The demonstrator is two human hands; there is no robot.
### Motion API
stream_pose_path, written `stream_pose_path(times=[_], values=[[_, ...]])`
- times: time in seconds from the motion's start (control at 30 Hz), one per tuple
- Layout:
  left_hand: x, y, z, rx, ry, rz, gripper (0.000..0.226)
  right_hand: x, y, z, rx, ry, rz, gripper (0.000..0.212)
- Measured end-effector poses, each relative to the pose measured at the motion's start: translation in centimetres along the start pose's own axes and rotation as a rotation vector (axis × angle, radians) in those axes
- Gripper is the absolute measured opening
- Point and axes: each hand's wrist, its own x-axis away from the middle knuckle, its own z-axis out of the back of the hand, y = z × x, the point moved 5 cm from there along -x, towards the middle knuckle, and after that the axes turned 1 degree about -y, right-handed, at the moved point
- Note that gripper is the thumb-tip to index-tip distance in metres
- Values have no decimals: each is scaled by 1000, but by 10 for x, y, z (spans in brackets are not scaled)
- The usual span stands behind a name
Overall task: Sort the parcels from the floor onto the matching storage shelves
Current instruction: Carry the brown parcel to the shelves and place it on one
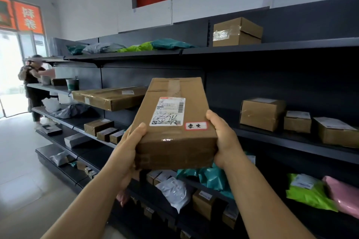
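A long brown cardboard parcel (174, 122) with a white shipping label and a small red-edged sticker is held up in front of the dark shelving (272, 48). My left hand (128, 145) grips its near left corner, thumb on top. My right hand (223, 137) holds its near right corner. The parcel tilts away from me, level with the middle shelf (281, 137), and touches no shelf.
Cardboard boxes (262, 113) sit on the middle shelf at right; a flat long box (108, 97) lies at left. Green, grey and pink mailer bags (308, 192) fill lower shelves. One box (237, 32) stands on top. A person (35, 87) stands by the doorway, far left.
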Motion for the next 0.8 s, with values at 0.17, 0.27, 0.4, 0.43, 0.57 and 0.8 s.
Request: stream_pose_path(times=[0.17, 0.27, 0.4, 0.43, 0.57, 0.8], values=[[-94, 17, -16, -6, 58, 11, 53, -88, -12, -7, 54, 32, 30, 65], [-153, 30, -34, 39, 73, 44, 48, -140, -24, -8, 99, 33, 30, 64], [-224, 43, -60, 108, 86, 80, 47, -200, -45, -5, 236, 35, 76, 53], [-240, 46, -65, 106, 93, 85, 46, -212, -50, -5, 279, 36, 84, 53], [-291, 47, -84, 73, 72, 139, 39, -247, -60, 0, 410, 54, 126, 53], [-340, 39, -100, 66, 19, 167, 36, -282, -58, 9, 472, 64, 118, 57]])
